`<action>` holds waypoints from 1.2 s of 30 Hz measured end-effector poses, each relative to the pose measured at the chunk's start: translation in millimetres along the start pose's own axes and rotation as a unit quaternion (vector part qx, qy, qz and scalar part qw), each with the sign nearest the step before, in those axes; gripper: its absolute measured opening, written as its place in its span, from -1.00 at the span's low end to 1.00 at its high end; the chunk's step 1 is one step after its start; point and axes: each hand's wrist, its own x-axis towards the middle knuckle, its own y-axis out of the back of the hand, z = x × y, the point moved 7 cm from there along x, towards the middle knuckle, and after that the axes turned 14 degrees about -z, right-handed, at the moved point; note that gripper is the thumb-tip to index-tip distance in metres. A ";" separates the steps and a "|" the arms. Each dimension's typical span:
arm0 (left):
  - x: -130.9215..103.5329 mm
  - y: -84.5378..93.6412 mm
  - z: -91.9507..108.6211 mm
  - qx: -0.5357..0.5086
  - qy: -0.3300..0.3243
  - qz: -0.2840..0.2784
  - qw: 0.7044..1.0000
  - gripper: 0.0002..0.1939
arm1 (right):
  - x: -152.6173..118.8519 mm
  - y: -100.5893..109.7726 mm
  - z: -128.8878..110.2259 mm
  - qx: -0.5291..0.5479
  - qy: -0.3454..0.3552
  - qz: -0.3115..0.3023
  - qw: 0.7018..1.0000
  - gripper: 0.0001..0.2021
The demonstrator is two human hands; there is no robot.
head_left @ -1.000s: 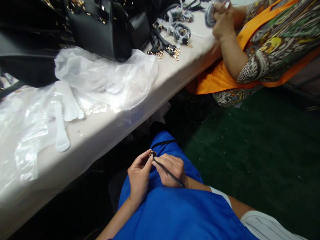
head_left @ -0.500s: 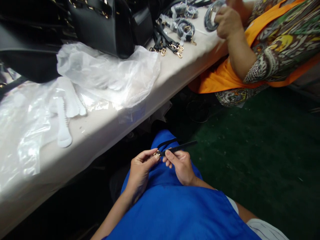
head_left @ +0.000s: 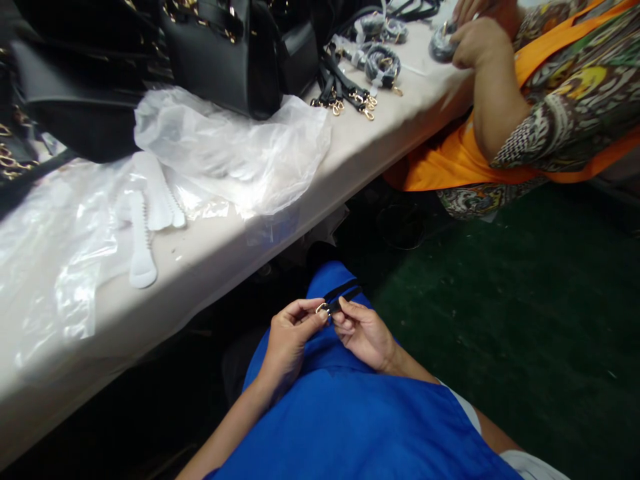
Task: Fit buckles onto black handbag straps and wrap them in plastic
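Over my lap, my left hand (head_left: 295, 333) pinches a gold-coloured metal buckle (head_left: 321, 308) between thumb and fingers. A narrow black strap (head_left: 345, 290) runs from that buckle, with two lengths lying side by side over the blue cloth. My right hand (head_left: 367, 333) is closed on the strap just right of the buckle, thumb on top. The two hands almost meet. My fingers partly hide how the strap passes through the metal.
A cloth-covered table (head_left: 200, 280) to the left bears black handbags (head_left: 220, 60), crumpled clear plastic (head_left: 240, 153), white toothed strips (head_left: 143, 253) and black straps with gold clasps (head_left: 345, 87). A co-worker in an orange vest (head_left: 445, 160) handles a wrapped coil (head_left: 443, 43).
The strap end that stuck out to the right past my right hand now lies beside the other length. My right fingers have shifted on the strap. The co-worker's hands have moved over the coil.
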 end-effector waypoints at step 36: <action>-26.5 4.9 -50.1 -0.158 0.048 0.103 0.981 -0.61 | -47.7 -56.4 -12.9 -0.746 0.339 -0.124 0.560 -0.84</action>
